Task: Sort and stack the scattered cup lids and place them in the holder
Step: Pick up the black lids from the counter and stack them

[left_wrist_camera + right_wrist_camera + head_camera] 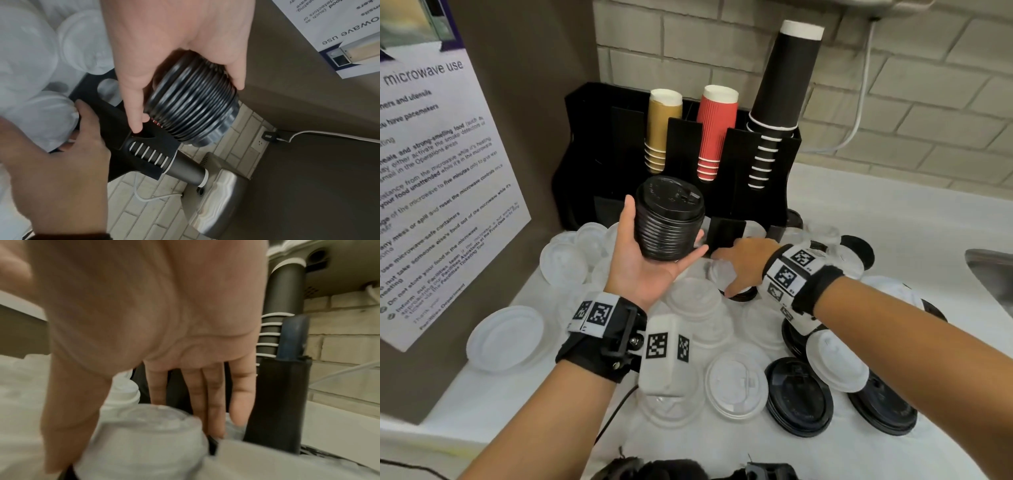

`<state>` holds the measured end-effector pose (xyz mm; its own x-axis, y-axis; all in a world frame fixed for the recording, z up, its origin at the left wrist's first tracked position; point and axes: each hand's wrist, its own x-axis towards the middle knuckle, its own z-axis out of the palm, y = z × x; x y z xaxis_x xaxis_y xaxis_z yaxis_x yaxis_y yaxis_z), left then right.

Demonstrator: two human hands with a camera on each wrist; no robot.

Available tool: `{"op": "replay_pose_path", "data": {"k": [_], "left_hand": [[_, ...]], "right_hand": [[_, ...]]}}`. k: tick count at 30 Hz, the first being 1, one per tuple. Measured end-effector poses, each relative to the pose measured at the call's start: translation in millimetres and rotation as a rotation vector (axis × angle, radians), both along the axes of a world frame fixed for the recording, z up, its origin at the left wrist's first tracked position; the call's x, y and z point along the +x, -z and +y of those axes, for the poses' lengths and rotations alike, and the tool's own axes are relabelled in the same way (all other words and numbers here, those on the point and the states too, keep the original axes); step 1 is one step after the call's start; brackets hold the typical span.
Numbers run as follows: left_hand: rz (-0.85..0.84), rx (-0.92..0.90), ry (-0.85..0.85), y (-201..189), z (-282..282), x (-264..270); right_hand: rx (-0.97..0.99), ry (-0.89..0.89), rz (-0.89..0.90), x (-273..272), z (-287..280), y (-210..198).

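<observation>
Nearest, loose white and black lids [798, 395] litter the tabletop [893, 219]. My left hand [645, 263] cups the black lid stack [669, 217], fingers curled round it, before the holder [750, 192]. My right hand [744, 265], fingers straight, presses on a clear lid [720, 272]. Keep the stack level; clear a slot first. Poster [431, 178] reads "microwave use".

Black lid stack [669, 219]; gold, red cups [714, 133].
</observation>
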<state>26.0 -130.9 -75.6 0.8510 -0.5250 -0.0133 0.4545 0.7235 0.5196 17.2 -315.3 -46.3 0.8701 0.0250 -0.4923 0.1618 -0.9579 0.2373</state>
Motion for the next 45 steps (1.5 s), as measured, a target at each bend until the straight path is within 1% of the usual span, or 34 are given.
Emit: {"op": "replay_pose_path", "data": {"k": [3, 4, 7, 8, 9, 11, 14, 16, 19, 22, 28, 31, 35, 39, 42, 43, 45], "left_hand": [[0.007, -0.008, -0.013, 2, 5, 1], [0.012, -0.015, -0.019, 2, 6, 1], [0.026, -0.011, -0.046, 0, 9, 4], [0.021, 0.005, -0.054, -1, 10, 5], [0.01, 0.021, -0.061, -3, 10, 6], [-0.011, 0.038, -0.064, -6, 11, 7], [-0.023, 0.042, -0.07, -8, 11, 6], [-0.037, 0.039, -0.07, -9, 11, 5], [-0.052, 0.04, -0.067, -9, 11, 3], [-0.02, 0.021, -0.059, -8, 11, 2], [0.0, -0.004, -0.041, -11, 20, 9], [-0.028, 0.009, -0.026, -9, 19, 7], [-0.008, 0.023, -0.012, -11, 20, 11], [0.01, 0.037, -0.009, -15, 19, 15], [0.021, 0.03, -0.012, -17, 17, 16], [0.021, 0.028, -0.01, -17, 15, 15], [-0.001, 0.039, -0.004, -18, 13, 14]], "right_hand": [[0.019, -0.015, 0.012, 3, 0, -10], [0.077, -0.021, -0.019, 4, 0, -17], [0.396, -0.043, -0.109, 5, 4, -39], [0.453, -0.045, -0.126, 5, 6, -44], [0.443, -0.045, -0.136, 6, 7, -47], [0.278, -0.036, -0.1, 9, 10, -47], [0.029, 0.003, 0.054, 11, 9, -30], [-0.045, 0.002, 0.109, 12, 7, -18], [-0.077, -0.036, 0.072, 11, 2, -4], [-0.096, -0.046, 0.025, 10, -1, 2], [-0.018, -0.032, -0.028, 12, 0, 0], [0.106, -0.001, -0.028, 9, -7, -5], [0.381, 0.023, -0.134, 7, -12, -32], [0.66, 0.051, -0.295, 1, -17, -63], [0.943, 0.05, -0.45, -6, -12, -82], [1.008, 0.029, -0.509, -7, -8, -87], [1.054, -0.033, -0.587, -8, 1, -94]]}}
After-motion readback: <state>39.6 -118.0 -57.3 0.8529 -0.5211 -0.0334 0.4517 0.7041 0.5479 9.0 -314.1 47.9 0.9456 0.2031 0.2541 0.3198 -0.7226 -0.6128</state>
